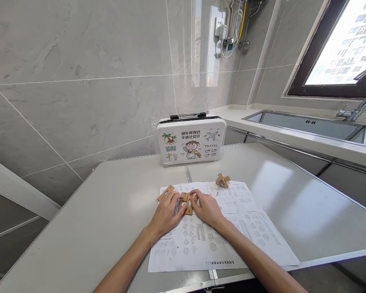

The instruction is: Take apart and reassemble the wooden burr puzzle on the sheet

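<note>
- Head view: flat wooden pieces (188, 211) lie between the person's two hands, on a printed sheet (232, 252) spread over a pale table (110, 228).
- The left hand (167, 211) arches over the pieces, thumb at the one marked 2; the right hand (208, 207) has its fingers bent in, tips at their right edge. Whether either hand grips or only touches, one cannot tell.
- The step in hand looks like handling or lining up these pieces; the next move would call for light, level fingertip pressure.
- Another wooden slat (164, 193) sits slanted, partly under the left hand. A star-shaped wooden block (222, 180) stands apart, near the sheet's far edge.
- Fingers hide how the pieces meet; the sheet's fine print is illegible; both forearms are cut off.
</note>
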Motion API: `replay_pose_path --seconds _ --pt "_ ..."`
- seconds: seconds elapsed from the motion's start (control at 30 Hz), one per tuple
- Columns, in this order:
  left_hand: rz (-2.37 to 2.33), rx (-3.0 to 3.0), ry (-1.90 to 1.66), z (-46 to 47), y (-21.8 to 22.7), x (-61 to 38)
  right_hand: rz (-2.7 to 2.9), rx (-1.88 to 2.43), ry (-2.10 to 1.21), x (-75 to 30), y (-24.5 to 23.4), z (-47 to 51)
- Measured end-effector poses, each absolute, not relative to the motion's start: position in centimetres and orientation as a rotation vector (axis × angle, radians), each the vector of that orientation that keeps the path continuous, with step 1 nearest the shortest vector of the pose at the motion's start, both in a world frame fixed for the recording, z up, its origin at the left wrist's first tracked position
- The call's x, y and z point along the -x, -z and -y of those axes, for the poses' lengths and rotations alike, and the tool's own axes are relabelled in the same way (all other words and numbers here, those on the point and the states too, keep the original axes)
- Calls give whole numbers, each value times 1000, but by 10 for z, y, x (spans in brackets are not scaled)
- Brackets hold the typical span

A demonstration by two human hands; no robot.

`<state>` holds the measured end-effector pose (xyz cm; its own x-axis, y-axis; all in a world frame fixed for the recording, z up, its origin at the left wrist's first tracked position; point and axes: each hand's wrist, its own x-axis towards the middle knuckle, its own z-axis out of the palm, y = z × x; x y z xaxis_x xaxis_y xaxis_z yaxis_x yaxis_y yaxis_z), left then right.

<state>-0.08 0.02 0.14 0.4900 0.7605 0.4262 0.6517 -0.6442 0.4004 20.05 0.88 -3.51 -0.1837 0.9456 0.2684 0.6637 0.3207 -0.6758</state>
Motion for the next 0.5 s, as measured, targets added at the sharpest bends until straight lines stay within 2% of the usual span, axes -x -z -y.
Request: replay_pose_path --seconds 0.23,0.5 --pt "-1163 -2618 -840 -1 0 1 2023 1160 -686 -198 26 0" --pt "-1507 -2588 -943 -12 18 12 2029 1177 -690 -199 28 -1"
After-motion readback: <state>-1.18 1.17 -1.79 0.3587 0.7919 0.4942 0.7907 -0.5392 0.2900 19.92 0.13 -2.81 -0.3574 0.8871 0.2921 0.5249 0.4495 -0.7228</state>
